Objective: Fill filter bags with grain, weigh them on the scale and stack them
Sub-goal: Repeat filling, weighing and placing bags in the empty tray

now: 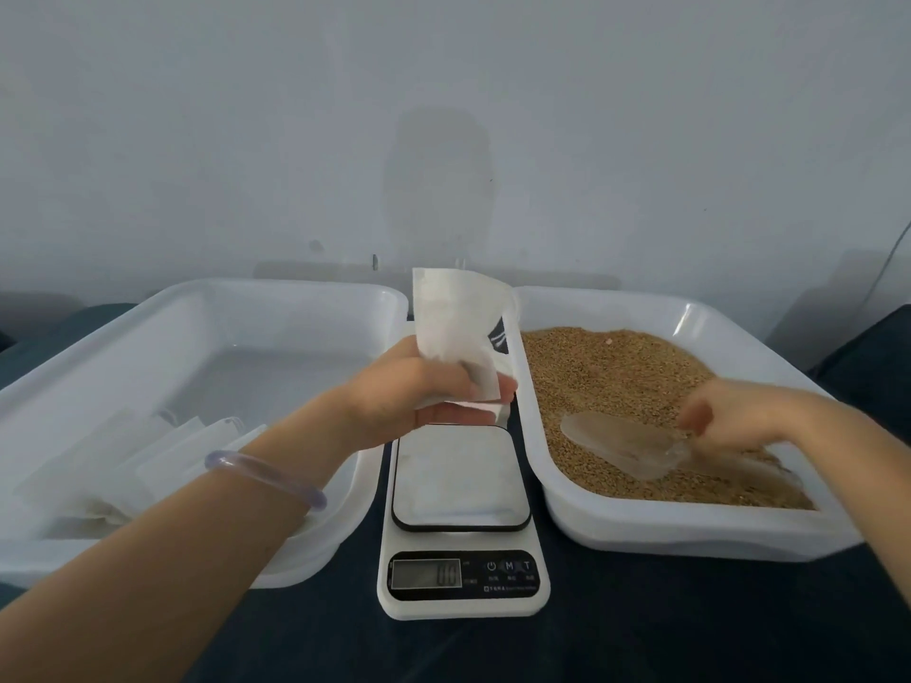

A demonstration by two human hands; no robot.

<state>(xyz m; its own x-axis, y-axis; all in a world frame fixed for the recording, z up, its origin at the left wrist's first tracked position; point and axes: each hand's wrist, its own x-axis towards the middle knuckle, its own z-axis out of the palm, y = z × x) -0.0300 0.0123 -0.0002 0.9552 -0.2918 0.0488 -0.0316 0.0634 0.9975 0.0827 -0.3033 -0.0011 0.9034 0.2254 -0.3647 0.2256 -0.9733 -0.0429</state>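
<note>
My left hand (419, 391) grips a white filter bag (453, 327) by its lower end and holds it upright above the far part of the scale (461, 525). The scale's platform is bare and its display (426, 574) reads 0.0. On the right, a white tray (690, 529) holds brown grain (616, 372). My right hand (729, 419) is in that tray, its fingers curled at the handle of a clear plastic scoop (621, 448) lying on the grain. A left white tray (148, 308) holds several flat filter bags (123, 465) at its near end.
The trays and scale stand on a dark cloth-covered table (641, 633). A plain grey wall rises close behind the trays. A translucent bangle (266, 478) sits on my left wrist. The far part of the left tray holds nothing.
</note>
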